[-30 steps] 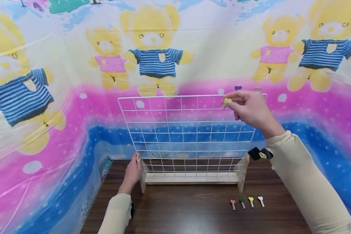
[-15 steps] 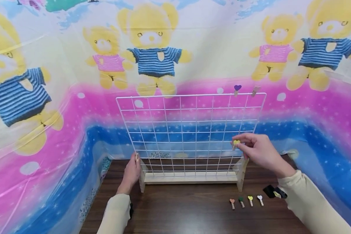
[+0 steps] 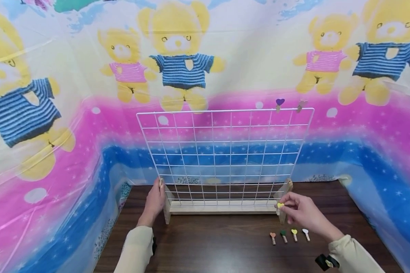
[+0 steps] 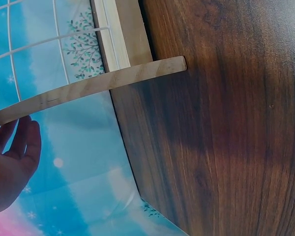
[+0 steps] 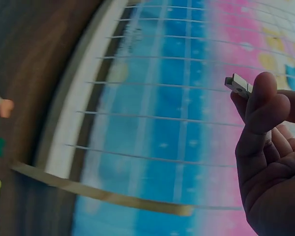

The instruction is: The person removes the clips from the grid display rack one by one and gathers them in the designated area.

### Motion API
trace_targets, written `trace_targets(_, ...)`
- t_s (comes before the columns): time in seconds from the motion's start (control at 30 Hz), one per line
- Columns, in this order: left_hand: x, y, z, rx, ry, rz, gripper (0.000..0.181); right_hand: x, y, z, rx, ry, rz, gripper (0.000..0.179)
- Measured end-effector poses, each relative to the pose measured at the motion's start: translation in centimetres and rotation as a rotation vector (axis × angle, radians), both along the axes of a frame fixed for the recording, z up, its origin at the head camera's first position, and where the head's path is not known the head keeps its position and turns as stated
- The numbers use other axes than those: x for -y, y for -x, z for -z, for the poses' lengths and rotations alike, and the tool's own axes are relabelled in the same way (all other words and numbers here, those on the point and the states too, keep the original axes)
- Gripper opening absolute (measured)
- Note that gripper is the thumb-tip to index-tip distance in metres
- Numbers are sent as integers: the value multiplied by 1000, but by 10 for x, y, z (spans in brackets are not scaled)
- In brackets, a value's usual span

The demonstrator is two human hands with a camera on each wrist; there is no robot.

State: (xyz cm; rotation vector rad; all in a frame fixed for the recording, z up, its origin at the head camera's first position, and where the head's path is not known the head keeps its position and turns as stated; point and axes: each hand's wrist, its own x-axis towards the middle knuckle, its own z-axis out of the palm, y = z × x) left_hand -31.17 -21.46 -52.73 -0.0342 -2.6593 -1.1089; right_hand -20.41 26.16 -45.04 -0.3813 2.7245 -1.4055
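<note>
My right hand (image 3: 304, 212) pinches a small wooden clothespin with a yellow heart (image 3: 280, 205) between thumb and fingers, in front of the stand's right upright. In the right wrist view the wooden end of this clothespin (image 5: 238, 84) sticks out past the fingertips. A white wire grid (image 3: 222, 153) stands upright in a wooden stand (image 3: 222, 209). On the left, my left hand (image 3: 155, 201) holds the stand's upright; in the left wrist view its fingertips meet the edge of that wooden side piece (image 4: 88, 88). A purple heart clothespin (image 3: 280, 103) and a pale pink one (image 3: 302, 104) are clipped on the grid's top bar.
Several heart clothespins lie in a row on the dark wooden table (image 3: 218, 246), front right: orange (image 3: 273, 237), green (image 3: 284, 236), yellow (image 3: 294, 234) and white (image 3: 306, 234). Behind and around the table hangs a bear-print cloth (image 3: 253, 68).
My right hand has come down from the grid's top bar to the right upright, carrying the yellow heart clothespin. The left hand has stayed at the left upright.
</note>
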Motion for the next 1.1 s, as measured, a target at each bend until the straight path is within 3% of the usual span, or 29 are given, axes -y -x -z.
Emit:
trace_targets(0.3,-1,1,0,2,7,-4,38,-12,-4,53,72,35,-22,12)
trace_targets(0.4,-1,1,1,3,3,3,37,-17,-6,72,132,60,-26,13)
trace_targets(0.63,0,-1,2,-74,-4,14,39,-27,-10,121,202,68,-71,7)
trace_targets(0.73,0,0,1,-71,-6,16,40,-28,-13,138,210,80,-103,3)
trace_targets(0.9,1,2,0,-2,-6,7,38,-25,-16,156,198,63,-106,7)
trace_targets(1.1,0,3,2,7,-4,-2,38,-22,-18,173,157,-11,-89,8)
